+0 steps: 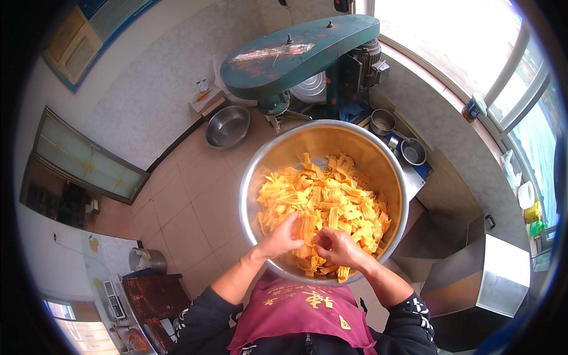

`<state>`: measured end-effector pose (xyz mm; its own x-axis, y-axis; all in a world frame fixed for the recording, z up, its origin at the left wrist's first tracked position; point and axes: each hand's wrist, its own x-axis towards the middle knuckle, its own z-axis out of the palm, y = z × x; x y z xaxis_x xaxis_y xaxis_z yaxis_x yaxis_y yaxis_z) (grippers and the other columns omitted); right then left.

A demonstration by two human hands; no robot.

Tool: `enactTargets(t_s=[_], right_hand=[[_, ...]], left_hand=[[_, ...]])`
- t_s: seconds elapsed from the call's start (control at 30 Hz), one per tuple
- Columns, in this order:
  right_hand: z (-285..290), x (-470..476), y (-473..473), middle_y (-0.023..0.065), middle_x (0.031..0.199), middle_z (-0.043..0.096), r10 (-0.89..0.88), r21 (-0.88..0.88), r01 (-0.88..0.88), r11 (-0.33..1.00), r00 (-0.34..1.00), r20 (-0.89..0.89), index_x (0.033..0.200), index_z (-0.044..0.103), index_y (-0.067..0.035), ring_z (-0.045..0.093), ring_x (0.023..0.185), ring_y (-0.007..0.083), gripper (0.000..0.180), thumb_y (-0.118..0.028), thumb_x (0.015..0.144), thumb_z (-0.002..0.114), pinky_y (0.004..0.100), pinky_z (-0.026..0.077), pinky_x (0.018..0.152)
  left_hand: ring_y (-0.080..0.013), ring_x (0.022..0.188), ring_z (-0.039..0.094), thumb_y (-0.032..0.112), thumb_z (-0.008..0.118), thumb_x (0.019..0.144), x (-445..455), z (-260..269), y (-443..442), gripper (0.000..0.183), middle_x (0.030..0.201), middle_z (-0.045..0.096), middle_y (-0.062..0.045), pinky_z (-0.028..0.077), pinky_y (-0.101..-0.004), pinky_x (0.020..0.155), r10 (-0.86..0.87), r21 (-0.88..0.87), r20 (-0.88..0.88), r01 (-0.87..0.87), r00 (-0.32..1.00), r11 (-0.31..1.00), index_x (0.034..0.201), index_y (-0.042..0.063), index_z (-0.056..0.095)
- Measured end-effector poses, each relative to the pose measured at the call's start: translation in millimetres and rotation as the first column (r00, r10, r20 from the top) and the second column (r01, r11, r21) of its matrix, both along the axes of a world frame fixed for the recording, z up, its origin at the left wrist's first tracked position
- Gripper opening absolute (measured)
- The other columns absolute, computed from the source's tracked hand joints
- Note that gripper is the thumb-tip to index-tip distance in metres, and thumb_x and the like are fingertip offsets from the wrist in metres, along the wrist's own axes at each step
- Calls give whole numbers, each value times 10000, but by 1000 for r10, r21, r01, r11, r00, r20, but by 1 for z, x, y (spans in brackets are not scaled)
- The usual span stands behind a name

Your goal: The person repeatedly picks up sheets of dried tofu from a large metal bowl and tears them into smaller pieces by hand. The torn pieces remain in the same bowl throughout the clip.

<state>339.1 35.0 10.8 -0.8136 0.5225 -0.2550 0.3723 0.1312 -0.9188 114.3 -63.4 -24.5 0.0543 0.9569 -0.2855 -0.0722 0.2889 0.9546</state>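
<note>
A large round metal basin (324,126) holds a heap of flat, ridged orange-yellow strips (333,195), apparently a dough or pasta food. Over the near part of the heap, my left hand (282,235) has its thumb and fingers apart beside one broad ridged strip (307,226). It touches or nearly touches that strip. My right hand (337,246) is just to the right, fingers curled at the strip's right side. Whether a piece is between those fingers cannot be told. Below the basin's near rim is a maroon apron (301,313) that bears writing.
A green belt-driven machine (301,53) with a motor (368,60) stands beyond the basin. An empty metal bowl (227,127) lies on the tiled floor at upper left. Small metal pots (382,122) are right of the machine. A stainless steel cabinet (470,275) stands at lower right.
</note>
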Motion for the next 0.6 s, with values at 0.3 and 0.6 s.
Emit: enactTargets(t_s=[0.3, 0.6], right_hand=[[-8, 19, 36, 105, 839, 658, -306, 294, 366, 883, 924, -229, 896, 693, 0, 678, 740, 189, 85, -5, 814, 673, 306, 566, 704], [-34, 38, 59, 38, 837, 627, -616, 57, 686, 726, 685, -389, 916, 645, 4, 633, 747, 97, 55, 42, 876, 645, 248, 541, 710]], left_hand=[[-246, 1414, 459, 17, 675, 846, -8, -11, -4, 704, 1438, 517, -154, 405, -342, 1141, -125, -114, -118, 112, 985, 987, 1498, 33, 410], [-150, 1266, 537, -11, 664, 838, -22, -19, -6, 617, 1350, 566, -81, 461, -301, 1042, -62, -59, -98, 56, 993, 997, 1432, 24, 500]])
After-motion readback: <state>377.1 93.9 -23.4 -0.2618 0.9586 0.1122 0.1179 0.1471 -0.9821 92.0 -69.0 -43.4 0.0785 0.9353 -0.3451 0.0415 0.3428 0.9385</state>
